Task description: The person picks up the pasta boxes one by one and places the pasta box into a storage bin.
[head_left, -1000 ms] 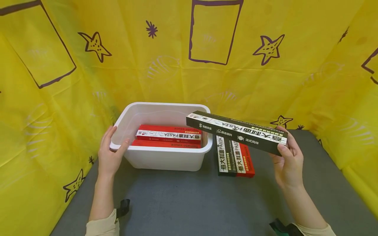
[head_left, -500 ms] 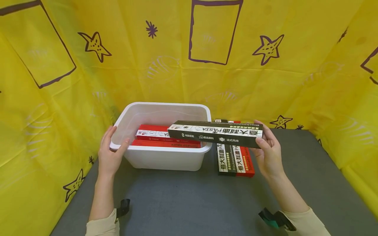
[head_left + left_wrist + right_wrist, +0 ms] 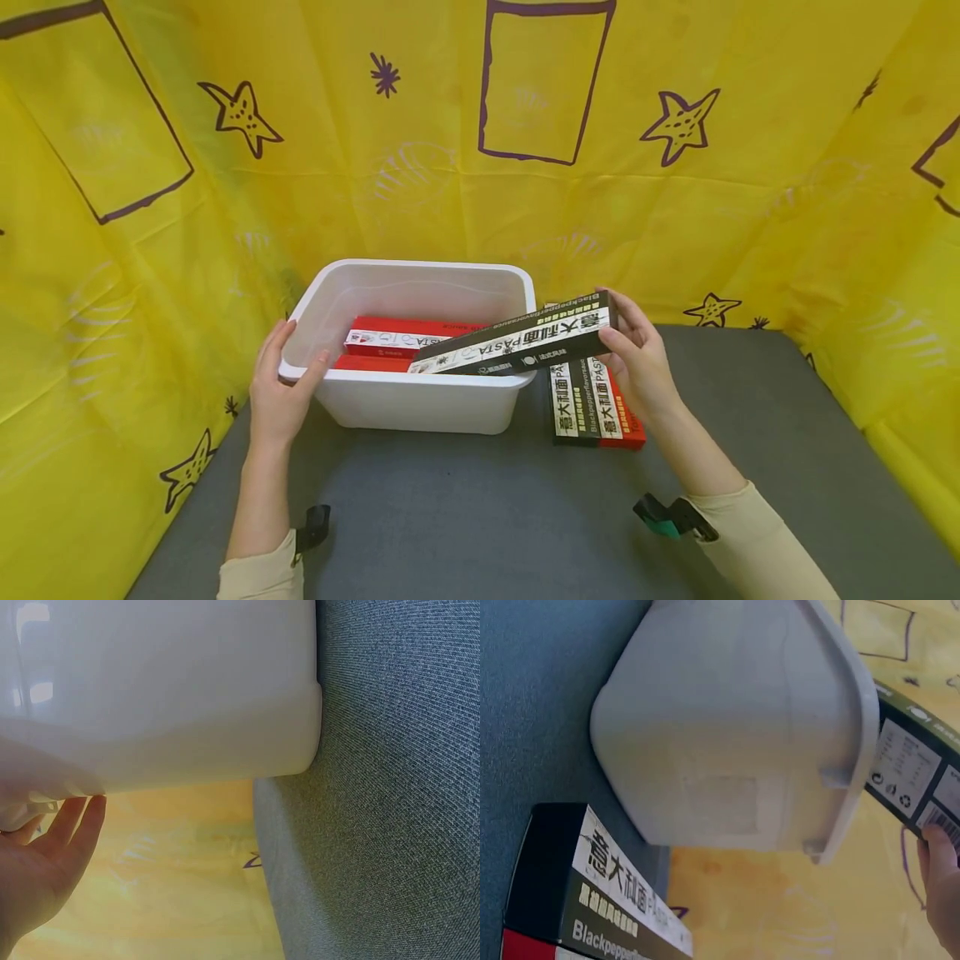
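My right hand point(image 3: 637, 358) grips the right end of a black pasta box point(image 3: 525, 337). The box slants down to the left, its far end inside a white plastic bin point(image 3: 420, 404). Two red pasta boxes point(image 3: 390, 342) lie on the bin's floor, partly covered by the black one. At the bin's left rim, my left hand point(image 3: 281, 400) holds on with the thumb inside and the fingers outside. In the left wrist view, fingertips point(image 3: 94, 806) touch the bin's outer wall. The right wrist view shows the held box's printed underside point(image 3: 907, 761) beyond the rim.
To the right of the bin, another black pasta box point(image 3: 568, 417) and a red one point(image 3: 626, 425) lie side by side on the grey cloth-covered table point(image 3: 450, 517). A yellow printed curtain point(image 3: 420, 200) hangs behind and along both sides.
My right hand has moved left with the black pasta box, and the box's left end has dipped into the bin. The left hand stays on the rim.
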`<state>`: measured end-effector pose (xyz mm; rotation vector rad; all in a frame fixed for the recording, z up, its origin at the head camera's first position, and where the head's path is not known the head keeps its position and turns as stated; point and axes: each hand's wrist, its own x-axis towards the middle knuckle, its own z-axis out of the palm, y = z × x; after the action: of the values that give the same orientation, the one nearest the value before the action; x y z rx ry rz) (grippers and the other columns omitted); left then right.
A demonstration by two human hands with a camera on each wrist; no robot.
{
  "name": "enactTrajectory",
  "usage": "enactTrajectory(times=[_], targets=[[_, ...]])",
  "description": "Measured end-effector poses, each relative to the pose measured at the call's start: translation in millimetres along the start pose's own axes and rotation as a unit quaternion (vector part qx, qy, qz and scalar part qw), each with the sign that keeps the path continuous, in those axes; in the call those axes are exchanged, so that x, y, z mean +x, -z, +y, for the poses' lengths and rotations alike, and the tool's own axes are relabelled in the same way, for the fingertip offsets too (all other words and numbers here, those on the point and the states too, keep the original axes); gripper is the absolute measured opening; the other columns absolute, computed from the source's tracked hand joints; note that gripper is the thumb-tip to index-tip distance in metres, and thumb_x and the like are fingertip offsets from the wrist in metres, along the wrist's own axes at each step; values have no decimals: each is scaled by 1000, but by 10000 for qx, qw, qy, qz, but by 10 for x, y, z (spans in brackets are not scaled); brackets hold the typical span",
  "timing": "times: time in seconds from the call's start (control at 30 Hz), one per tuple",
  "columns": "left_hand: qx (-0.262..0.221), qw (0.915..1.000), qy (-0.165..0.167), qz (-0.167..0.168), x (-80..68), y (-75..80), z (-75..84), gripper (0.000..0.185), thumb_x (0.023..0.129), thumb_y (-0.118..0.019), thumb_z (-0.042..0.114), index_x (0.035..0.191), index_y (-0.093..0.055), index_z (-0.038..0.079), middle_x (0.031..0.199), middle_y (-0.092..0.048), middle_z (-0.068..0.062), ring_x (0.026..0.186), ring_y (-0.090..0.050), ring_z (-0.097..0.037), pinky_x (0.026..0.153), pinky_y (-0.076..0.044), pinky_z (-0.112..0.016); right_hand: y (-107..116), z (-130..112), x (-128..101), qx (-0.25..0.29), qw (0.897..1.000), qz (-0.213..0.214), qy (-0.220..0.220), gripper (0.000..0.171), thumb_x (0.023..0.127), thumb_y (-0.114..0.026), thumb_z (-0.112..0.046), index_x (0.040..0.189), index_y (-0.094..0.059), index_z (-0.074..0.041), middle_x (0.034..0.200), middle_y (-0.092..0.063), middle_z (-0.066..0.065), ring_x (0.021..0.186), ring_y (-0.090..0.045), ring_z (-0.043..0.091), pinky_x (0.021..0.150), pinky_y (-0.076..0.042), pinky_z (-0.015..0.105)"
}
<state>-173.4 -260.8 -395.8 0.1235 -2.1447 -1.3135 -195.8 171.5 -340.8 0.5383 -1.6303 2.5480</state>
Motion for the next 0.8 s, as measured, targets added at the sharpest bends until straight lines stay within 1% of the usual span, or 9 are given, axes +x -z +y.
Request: enactTrajectory(times=[0.17, 0.2, 0.37, 0.4, 0.47, 0.5, 0.6, 0.7, 0.8], targets=[[35, 10000, -52, 9, -2, -4, -15, 60, 86, -70, 25, 142, -51, 15, 150, -41, -2, 136, -36, -26, 108, -29, -59, -45, 114, 101, -275, 9988, -351, -202, 54, 93, -54, 0, 144, -44, -15, 121, -52, 8, 83, -56, 15, 74, -51, 28], [38, 10000, -64, 9, -3, -7, -16, 60, 86, -70, 25, 142, -51, 15, 150, -41, -3, 136, -36, -26, 108, -29, -59, -52, 135, 115, -317, 9983, -424, -231, 54, 92, -55, 0, 143, -44, -16, 121, -52, 8, 83, -57, 15, 74, -51, 29], [30, 10000, -32, -22, -11, -10, -6, 61, 87, -70, 26, 143, -50, 16, 151, -41, -3, 137, -35, -26, 108, -28, -59, -66, 213, 152, -370, 9966, -645, -349, 50, 93, -55, 0, 140, -47, -17, 116, -55, 9, 89, -61, 18, 78, -54, 33], [25, 10000, -32, -20, -9, -9, -7, 61, 87, -70, 26, 143, -50, 16, 151, -41, -3, 137, -35, -26, 108, -28, -59, -63, 223, 156, -385, 9965, -649, -365, 50, 93, -55, 0, 140, -47, -16, 119, -55, 9, 92, -61, 19, 80, -54, 34], [20, 10000, -39, -11, -6, -6, -8, 61, 87, -70, 25, 143, -51, 16, 151, -41, -4, 137, -35, -26, 108, -28, -59, -52, 238, 160, -556, 9958, -591, -432, 52, 93, -56, -1, 141, -48, -17, 125, -54, 8, 92, -58, 17, 78, -52, 32], [14, 10000, -29, -11, -5, -4, -7, 61, 87, -70, 25, 143, -50, 16, 151, -41, -3, 137, -35, -26, 108, -28, -59, -45, 244, 160, -680, 9950, -561, -471, 53, 93, -57, -2, 142, -47, -17, 130, -53, 8, 96, -57, 16, 79, -51, 31], [7, 10000, -13, -15, -2, 2, -7, 61, 87, -70, 25, 143, -50, 16, 151, -40, -2, 136, -36, -26, 107, -30, -59, -29, 266, 162, -1179, 9902, -539, -527, 56, 92, -60, -3, 145, -46, -14, 144, -46, 8, 116, -53, 16, 89, -48, 27], [19, 10000, 32, -34, -5, 5, -2, 61, 87, -70, 26, 144, -50, 17, 151, -40, 0, 136, -36, -26, 106, -31, -59, -30, 292, 158, -1797, 9801, -686, -490, 60, 92, -65, -7, 148, -43, -11, 149, -42, 9, 133, -43, 18, 101, -42, 26], [40, 10000, -10, -18, 2, 0, -6, 61, 86, -70, 25, 143, -50, 16, 151, -41, -2, 136, -36, -26, 107, -31, -59, -58, 319, 153, -2317, 9679, -898, -373, 64, 91, -69, -10, 149, -42, -11, 150, -42, 8, 137, -39, 21, 105, -38, 29]])
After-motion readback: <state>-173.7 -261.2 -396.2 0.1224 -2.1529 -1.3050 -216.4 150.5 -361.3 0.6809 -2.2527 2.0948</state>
